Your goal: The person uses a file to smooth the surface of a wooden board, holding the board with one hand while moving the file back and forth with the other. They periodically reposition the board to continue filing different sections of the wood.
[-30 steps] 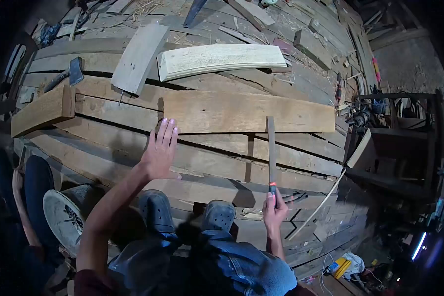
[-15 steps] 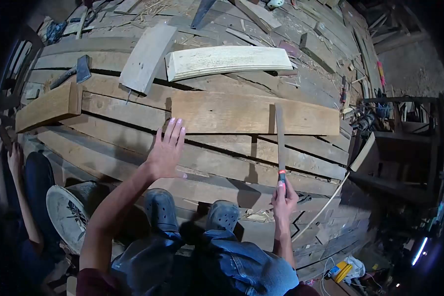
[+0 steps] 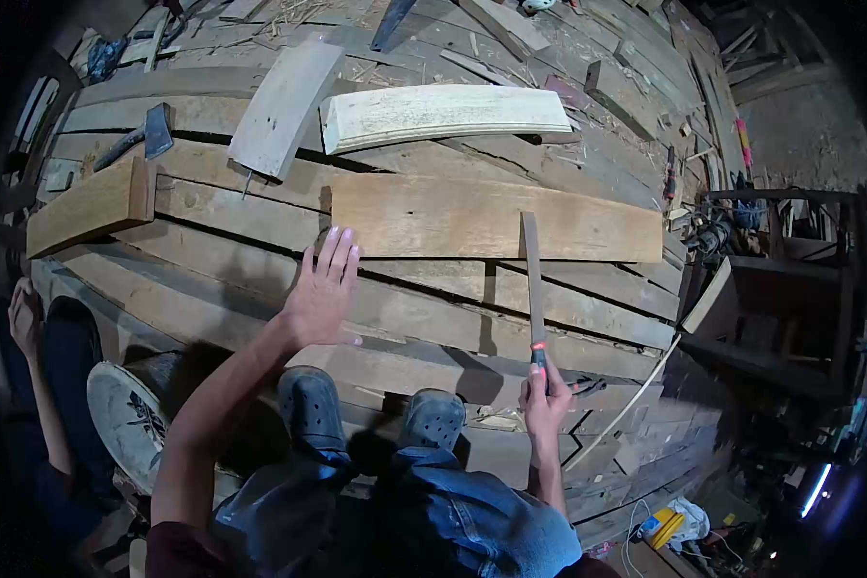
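Observation:
A long light-brown wooden board (image 3: pixel 433 217) lies flat across the slatted floor in front of me. My left hand (image 3: pixel 321 301) has its fingers spread, with the fingertips at the board's near left corner. In my right hand (image 3: pixel 546 395) is a flat file (image 3: pixel 533 279), gripped by its red and black handle. The blade points away from me, and its far end overlaps the right half of the board.
Beyond the board lie a white moulded piece (image 3: pixel 448 118) and a grey plank (image 3: pixel 287 111). A hatchet (image 3: pixel 146 137) and a wood block (image 3: pixel 94 210) are at left. A bucket (image 3: pixel 125 419) stands beside another person's arm (image 3: pixel 48 390).
My right hand has drawn the file left and slightly back toward me across the board. My left hand stays nearly in place. The other person's hand at left has shifted.

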The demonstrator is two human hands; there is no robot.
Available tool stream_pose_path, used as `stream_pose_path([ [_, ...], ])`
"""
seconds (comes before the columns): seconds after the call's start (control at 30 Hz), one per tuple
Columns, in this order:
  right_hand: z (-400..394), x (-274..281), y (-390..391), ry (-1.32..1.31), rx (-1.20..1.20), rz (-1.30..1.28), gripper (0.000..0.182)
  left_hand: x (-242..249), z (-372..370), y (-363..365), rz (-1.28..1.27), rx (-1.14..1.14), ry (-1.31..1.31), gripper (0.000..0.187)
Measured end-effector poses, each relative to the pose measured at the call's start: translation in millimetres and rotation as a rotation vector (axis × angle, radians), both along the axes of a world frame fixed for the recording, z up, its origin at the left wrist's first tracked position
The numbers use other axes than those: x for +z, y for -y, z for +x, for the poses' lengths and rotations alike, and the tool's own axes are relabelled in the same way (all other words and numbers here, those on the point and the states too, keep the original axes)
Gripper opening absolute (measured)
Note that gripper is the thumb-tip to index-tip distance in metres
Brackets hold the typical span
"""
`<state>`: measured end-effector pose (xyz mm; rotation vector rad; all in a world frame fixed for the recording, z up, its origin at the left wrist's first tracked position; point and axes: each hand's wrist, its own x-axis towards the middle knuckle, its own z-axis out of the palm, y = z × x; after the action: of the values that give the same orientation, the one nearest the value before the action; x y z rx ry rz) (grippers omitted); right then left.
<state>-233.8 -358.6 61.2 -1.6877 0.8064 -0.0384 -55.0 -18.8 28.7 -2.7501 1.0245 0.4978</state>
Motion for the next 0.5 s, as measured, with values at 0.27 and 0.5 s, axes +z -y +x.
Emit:
stream_pose_path([
  [0.27,50,-6,11,-0.022,0.150,-0.049,0.041,4,1,1,0.007,0.003,-0.018,0.139],
  [0.5,66,-16,-3,-0.102,0.261,-0.059,0.038,2,0,-1,-0.024,-0.009,-0.007,0.139],
])
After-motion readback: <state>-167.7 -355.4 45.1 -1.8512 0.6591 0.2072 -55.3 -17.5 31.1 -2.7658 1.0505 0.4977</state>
